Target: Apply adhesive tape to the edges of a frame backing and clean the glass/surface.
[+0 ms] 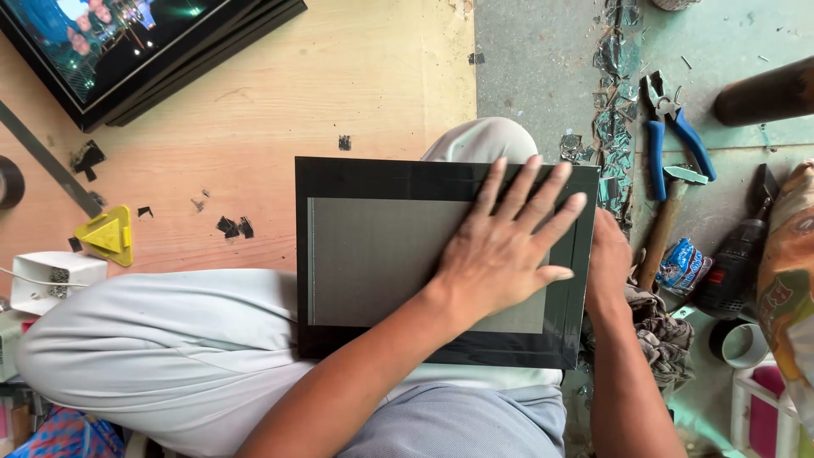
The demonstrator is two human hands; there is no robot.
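While the black picture frame lies face down across my lap, resting on my pale grey trousers, my left hand presses flat on its grey backing board, fingers spread wide toward the far right corner. My right hand sits at the frame's right edge, mostly hidden behind it, so I cannot tell whether those fingers are curled, pinching or loose.

I judge the main risk to be slipping: the frame is balanced on my thigh and knee instead of a flat surface, and if I ease off my palm or push unevenly from the right side, it could tip and slide toward the floor. Shards of broken glass lie strewn in a strip just beyond the frame's right edge, near my right hand, and a careless move there could cut me.

The backing looks matt and smooth, like grey card, bordered by glossy black strips that seem to be tape. The frame is a flat rectangle with crisp corners. Blue-handled pliers and a wooden-handled hammer lie on the rough greenish floor, beside a crumpled rag. On the plywood sheet to the left sit a yellow plastic triangle and scraps of black tape.
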